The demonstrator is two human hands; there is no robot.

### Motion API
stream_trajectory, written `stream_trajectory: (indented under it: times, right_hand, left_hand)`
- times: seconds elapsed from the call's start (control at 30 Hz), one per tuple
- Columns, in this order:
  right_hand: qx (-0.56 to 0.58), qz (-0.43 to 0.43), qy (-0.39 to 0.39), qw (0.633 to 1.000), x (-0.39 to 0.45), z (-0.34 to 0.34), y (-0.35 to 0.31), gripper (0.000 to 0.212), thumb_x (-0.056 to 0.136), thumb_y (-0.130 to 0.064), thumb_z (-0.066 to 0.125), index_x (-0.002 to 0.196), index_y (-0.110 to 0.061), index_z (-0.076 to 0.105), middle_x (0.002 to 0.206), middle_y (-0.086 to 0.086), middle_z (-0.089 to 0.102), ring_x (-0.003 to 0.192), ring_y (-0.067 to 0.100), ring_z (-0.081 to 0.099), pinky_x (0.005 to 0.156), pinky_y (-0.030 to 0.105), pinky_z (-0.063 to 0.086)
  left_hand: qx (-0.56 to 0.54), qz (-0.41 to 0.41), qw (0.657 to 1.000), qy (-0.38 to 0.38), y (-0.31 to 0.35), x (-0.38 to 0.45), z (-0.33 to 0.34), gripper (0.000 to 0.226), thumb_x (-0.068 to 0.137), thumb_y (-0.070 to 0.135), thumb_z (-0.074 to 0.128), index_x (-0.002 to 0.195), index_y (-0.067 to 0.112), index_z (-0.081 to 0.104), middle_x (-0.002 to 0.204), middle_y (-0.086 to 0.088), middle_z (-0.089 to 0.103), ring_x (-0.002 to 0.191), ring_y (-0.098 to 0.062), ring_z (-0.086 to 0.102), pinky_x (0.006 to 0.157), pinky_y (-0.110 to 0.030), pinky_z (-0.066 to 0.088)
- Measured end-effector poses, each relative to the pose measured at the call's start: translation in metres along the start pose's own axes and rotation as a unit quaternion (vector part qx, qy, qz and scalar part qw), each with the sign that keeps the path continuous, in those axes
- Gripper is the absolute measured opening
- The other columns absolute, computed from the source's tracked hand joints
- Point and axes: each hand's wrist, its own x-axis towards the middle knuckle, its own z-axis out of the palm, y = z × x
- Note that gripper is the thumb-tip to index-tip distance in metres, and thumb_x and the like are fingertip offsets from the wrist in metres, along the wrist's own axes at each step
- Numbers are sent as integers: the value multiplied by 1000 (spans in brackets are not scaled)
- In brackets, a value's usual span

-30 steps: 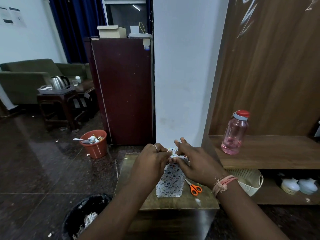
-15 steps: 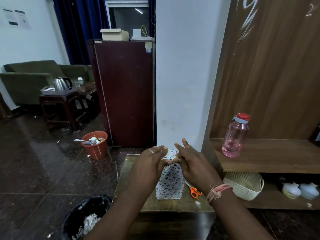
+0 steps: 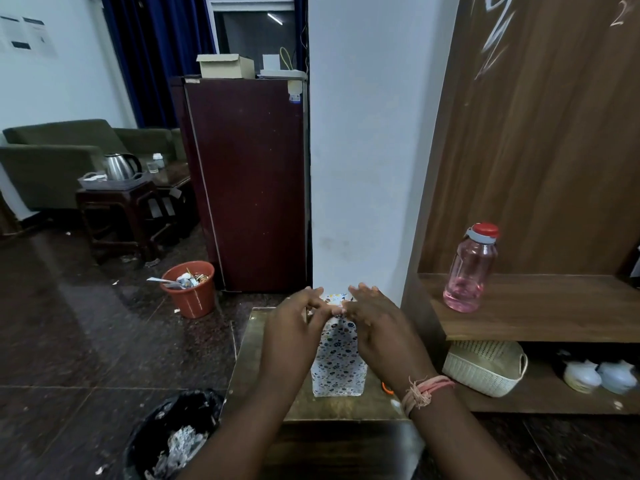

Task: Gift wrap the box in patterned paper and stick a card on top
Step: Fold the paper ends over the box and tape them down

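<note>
- The box (image 3: 338,362), wrapped in white paper dotted with small dark and coloured spots, stands upright on the small wooden table (image 3: 263,368), near the table's middle.
- The left hand (image 3: 294,336) sits at 9 o'clock of the box top, its fingers bent toward the paper at the upper edge. They seem to pinch a fold there, though motion blur makes the hold hard to confirm.
- The right hand (image 3: 375,329) sits at 3 o'clock of the box top, fingers curved inward with the tips meeting the paper at the same upper edge. The blur leaves it unclear whether they grip or merely press.
- A thread bracelet (image 3: 424,393) circles the right wrist.
- A sliver of orange scissors handle (image 3: 387,388) shows on the table at 4 o'clock of the box, mostly hidden behind the right forearm.
- A pink water bottle with a red cap (image 3: 471,268) stands on the wooden shelf (image 3: 554,306) at 2 o'clock of the box.
- A cream woven basket (image 3: 485,367) sits under that shelf, at 3 o'clock.
- An orange bin (image 3: 189,289) holding scraps stands on the floor at 10 o'clock.
- A black bin (image 3: 173,438) is at 8 o'clock, beside the table.
</note>
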Motion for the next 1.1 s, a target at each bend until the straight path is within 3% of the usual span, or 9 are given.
stream_trajectory:
  times: [0.1,0.2,0.3,0.4,0.47,0.6,0.7,0.8,1.1]
  right_hand:
    - [73,86,19,993,-4,-3,-4,23,94,-8,67,107,-24,78,165,-6,28,153,10,23,118,29,31]
    - [198,190,-8,962,-7,-12,-8,17,90,-18,75,101,-30,81,153,-16,41,120,-21,49,90,8,48]
    - [276,244,-14,930,-10,-18,-9,4,85,-31,80,89,-32,80,106,-14,75,97,-3,68,85,26,56]
    - [344,282,8,896,-14,-24,-7,23,84,-25,82,80,-14,62,69,-9,65,68,3,62,70,25,49]
    - [381,307,16,872,-16,-26,-7,37,81,-23,84,80,-14,48,66,-1,51,61,10,50,63,27,44]
    - [413,377,3,829,-26,-19,-1,46,72,-36,88,95,-19,53,86,6,66,70,13,59,69,37,48]
    - [383,358,-5,852,-38,-12,0,46,64,-52,81,105,-37,67,92,-2,75,75,8,65,72,34,53]
    - [399,320,8,859,-46,-3,-4,24,88,-27,75,111,-34,72,93,-5,77,82,6,67,76,27,50]
    - [360,291,19,886,-76,76,33,39,95,-5,67,123,-32,68,144,-13,56,139,-5,42,118,37,39]
  left_hand:
    - [-137,-168,976,5,13,-4,1,46,91,56,65,131,36,56,140,8,58,127,-12,56,104,-41,50]
    - [-237,-328,910,-85,22,-9,6,44,100,47,59,141,47,43,132,12,54,121,-24,52,104,-51,49]
    - [-283,-349,890,-82,21,-10,4,17,103,30,60,119,37,61,109,9,64,96,-18,60,93,-54,56]
    - [-333,-346,873,-80,17,-13,0,13,101,21,64,113,24,66,110,-4,72,104,-27,70,93,-50,59]
    - [-368,-340,862,-77,17,-17,-2,13,100,14,64,113,19,64,106,-4,73,101,-29,71,93,-46,60]
    - [-366,-312,872,-92,12,-29,-5,23,96,-1,65,117,8,64,103,-15,76,91,-32,73,84,-40,63]
    - [-354,-296,883,-88,8,-33,-7,29,93,-6,67,119,7,66,109,-18,75,94,-30,74,83,-36,63]
    - [-350,-269,892,-97,-2,-35,-5,33,91,-7,69,120,9,68,113,-14,74,102,-32,74,84,-37,63]
    - [-227,-195,950,-87,-89,-38,39,42,92,-1,70,121,29,70,124,4,73,106,-14,72,87,-36,59]
